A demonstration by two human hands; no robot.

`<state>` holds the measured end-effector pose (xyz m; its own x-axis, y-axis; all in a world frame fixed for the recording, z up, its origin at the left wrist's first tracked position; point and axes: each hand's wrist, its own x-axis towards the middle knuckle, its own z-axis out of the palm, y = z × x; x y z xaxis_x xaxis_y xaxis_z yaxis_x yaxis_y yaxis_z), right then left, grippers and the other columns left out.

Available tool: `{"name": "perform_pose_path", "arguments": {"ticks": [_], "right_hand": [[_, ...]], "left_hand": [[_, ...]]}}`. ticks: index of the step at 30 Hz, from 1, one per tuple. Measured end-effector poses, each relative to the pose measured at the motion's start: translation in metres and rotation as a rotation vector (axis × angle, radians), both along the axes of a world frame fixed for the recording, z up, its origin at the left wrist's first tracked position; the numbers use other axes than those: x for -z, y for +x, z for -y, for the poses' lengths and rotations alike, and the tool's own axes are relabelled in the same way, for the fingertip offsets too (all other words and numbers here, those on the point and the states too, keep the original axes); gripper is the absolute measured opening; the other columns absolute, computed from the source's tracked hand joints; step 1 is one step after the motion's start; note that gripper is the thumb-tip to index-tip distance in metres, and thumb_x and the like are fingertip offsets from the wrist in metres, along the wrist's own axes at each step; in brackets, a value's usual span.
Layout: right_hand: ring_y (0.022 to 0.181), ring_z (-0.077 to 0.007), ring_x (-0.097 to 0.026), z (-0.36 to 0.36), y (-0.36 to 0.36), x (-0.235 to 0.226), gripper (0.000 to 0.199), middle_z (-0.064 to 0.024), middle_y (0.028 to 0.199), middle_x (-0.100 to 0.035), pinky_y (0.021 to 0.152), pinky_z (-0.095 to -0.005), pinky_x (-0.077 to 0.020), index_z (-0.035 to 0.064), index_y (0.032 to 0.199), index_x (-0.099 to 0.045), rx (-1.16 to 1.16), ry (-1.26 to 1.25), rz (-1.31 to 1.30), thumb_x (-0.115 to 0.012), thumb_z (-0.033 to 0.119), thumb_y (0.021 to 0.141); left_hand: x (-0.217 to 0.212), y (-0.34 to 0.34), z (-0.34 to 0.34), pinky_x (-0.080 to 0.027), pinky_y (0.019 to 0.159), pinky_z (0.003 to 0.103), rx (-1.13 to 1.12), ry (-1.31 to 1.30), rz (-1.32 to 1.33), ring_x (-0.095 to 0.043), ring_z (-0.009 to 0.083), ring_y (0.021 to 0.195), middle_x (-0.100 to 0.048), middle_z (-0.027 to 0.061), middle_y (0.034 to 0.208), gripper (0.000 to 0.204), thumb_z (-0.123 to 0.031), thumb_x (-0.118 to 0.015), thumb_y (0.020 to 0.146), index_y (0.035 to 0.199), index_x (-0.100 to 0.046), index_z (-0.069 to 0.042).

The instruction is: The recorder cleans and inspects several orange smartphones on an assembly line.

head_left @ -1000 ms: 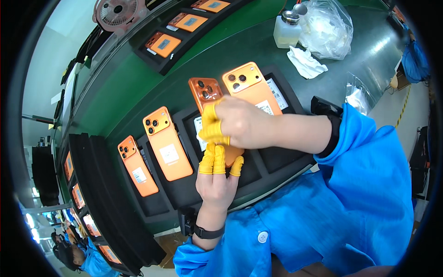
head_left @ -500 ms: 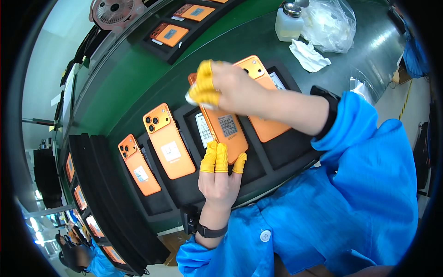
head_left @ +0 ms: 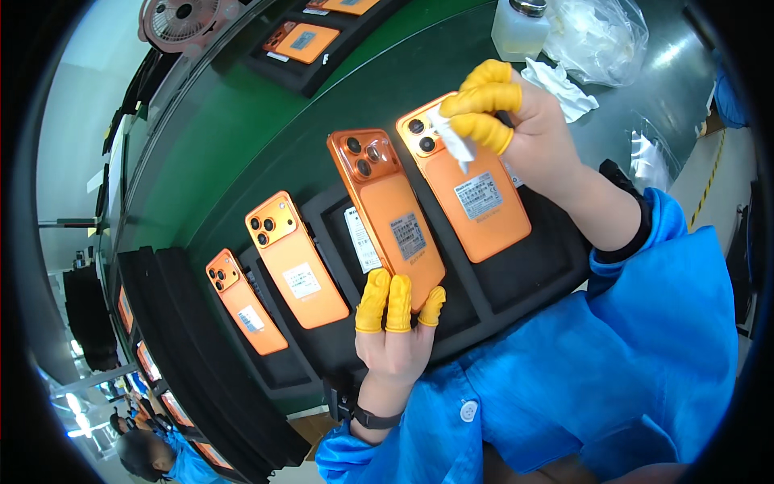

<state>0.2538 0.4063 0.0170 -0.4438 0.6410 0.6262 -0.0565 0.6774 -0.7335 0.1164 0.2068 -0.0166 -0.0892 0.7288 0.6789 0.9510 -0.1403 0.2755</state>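
Observation:
My left hand [head_left: 395, 331], with yellow finger cots, holds an orange phone [head_left: 385, 211] by its lower end, back side up and tilted away from me. My right hand [head_left: 516, 121], also in yellow cots, pinches a small white wipe [head_left: 453, 139] and is lifted off to the right of that phone, over the camera corner of another orange phone [head_left: 472, 185] lying in a black tray slot. Two more orange phones [head_left: 294, 258] [head_left: 244, 300] lie back up in slots to the left.
Black foam trays [head_left: 524, 274] sit on a green bench [head_left: 234, 137]. At the far side are a white bottle [head_left: 520, 28], crumpled cloths [head_left: 560, 81], a plastic bag [head_left: 601, 36], a fan [head_left: 181, 16] and more phones [head_left: 302, 40]. Another person in blue [head_left: 161, 456] is at lower left.
My right hand with the wipe has lifted off the held phone's camera end and moved right and away. The held phone is now fully uncovered; my left hand has kept its grip.

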Motion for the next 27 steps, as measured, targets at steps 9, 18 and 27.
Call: {"name": "perform_pose_path", "arguments": {"ticks": [9,18,27], "right_hand": [[0.076,-0.0175,-0.055,0.005,0.0,0.011,0.016,-0.007,0.082,-0.053,0.064,-0.0271,-0.0465,0.0014,0.086,-0.063,0.006,-0.017,-0.016,-0.066,0.004,0.071],[0.078,-0.0193,-0.054,0.034,-0.016,-0.001,0.016,-0.0056,0.085,-0.054,0.071,-0.032,-0.0432,0.0081,0.083,-0.064,-0.222,0.41,0.107,-0.063,0.012,0.067],[0.077,-0.0246,-0.052,-0.007,-0.055,-0.021,0.018,-0.0084,0.085,-0.054,0.069,-0.0331,-0.0427,0.0052,0.082,-0.064,0.183,0.614,0.316,-0.064,0.011,0.065]], "left_hand": [[-0.003,0.001,-0.002,-0.049,0.075,0.032,0.032,-0.02,-0.017,-0.058,0.0286,0.094,-0.055,0.0172,0.104,0.046,-0.016,-0.078,0.062,0.099,-0.059,0.002],[0.0,0.0,0.0,-0.047,0.083,0.032,0.097,-0.037,-0.088,-0.052,0.0295,0.104,-0.049,0.0175,0.113,0.052,-0.016,-0.077,0.063,0.107,-0.055,0.001],[-0.003,0.004,-0.003,-0.048,0.076,0.03,0.094,0.004,-0.047,-0.057,0.0279,0.096,-0.055,0.0158,0.106,0.042,-0.011,-0.076,0.063,0.1,-0.06,0.001]]}}
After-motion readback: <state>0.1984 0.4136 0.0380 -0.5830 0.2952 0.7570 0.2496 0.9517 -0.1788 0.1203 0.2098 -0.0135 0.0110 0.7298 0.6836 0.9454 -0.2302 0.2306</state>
